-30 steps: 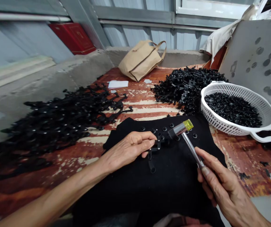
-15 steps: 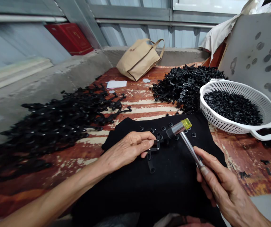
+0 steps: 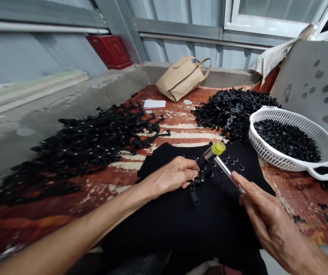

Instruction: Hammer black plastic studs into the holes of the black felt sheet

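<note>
Hammer (image 3: 224, 166) above black cloth (image 3: 181, 217), worn red tabletop (image 3: 95, 202), metal-walled room.

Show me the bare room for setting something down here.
Bare: the black cloth below and between the left hand and right hand; the tabletop between the left heap and right heap. Crowded: around the hammer, among small round pieces.

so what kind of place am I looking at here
Probably a small workshop, perhaps an informal one: heaped black parts, a white basket of more small black pieces, and a hammer in the right hand.
</note>
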`<action>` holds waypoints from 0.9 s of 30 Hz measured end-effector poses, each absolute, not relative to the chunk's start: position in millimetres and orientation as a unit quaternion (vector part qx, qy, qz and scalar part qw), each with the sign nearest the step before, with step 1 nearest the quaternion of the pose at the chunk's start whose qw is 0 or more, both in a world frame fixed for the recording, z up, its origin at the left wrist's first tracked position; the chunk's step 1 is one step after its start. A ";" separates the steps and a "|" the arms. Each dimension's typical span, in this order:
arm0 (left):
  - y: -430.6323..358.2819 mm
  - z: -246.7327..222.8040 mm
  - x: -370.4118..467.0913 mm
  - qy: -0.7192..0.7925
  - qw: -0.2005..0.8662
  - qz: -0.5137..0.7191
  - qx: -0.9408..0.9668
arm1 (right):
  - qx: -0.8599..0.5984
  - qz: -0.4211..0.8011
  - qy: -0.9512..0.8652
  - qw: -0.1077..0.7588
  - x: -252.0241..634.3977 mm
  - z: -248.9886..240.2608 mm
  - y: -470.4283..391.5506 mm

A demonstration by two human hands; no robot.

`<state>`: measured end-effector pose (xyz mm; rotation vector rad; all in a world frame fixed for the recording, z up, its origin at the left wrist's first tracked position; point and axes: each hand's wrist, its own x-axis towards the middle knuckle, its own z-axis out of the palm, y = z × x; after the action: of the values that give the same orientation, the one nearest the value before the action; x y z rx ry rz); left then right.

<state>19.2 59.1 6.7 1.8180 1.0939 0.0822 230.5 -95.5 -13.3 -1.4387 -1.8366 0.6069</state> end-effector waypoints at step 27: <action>60.4 1.9 24.0 0.454 0.544 0.077 0.702 | -0.559 0.038 -0.803 0.205 227.0 -6.7 -83.9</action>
<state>24.0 60.4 1.9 1.6664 1.0764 0.1820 227.0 -83.9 -6.7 -1.5573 -2.2381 0.1064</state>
